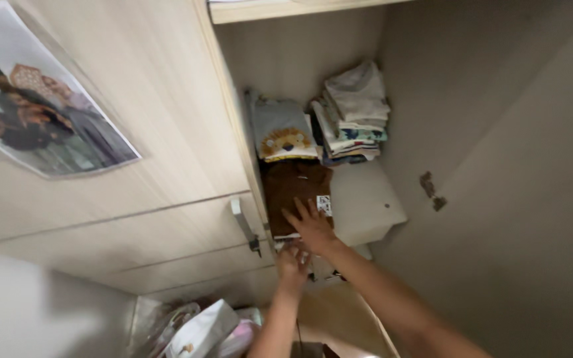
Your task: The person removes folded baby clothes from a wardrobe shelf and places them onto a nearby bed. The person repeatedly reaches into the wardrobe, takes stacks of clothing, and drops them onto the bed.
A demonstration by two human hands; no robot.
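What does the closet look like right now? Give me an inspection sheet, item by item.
Surface: pale shelf inside an open closet, bare at its right front.
Job's things: brown garment lies folded at the shelf's front left; a small patterned tag shows beside the right hand.
Clutter: lion shirt folded behind it; stack of folded clothes at the back right; bags on the floor below.
Hands: right hand flat on the brown garment, fingers spread; left hand at the shelf's front edge, grip unclear.
Cables: nothing seen.
Surroundings: metal handle on the wooden door; photo print on the door; marks on the right wall.
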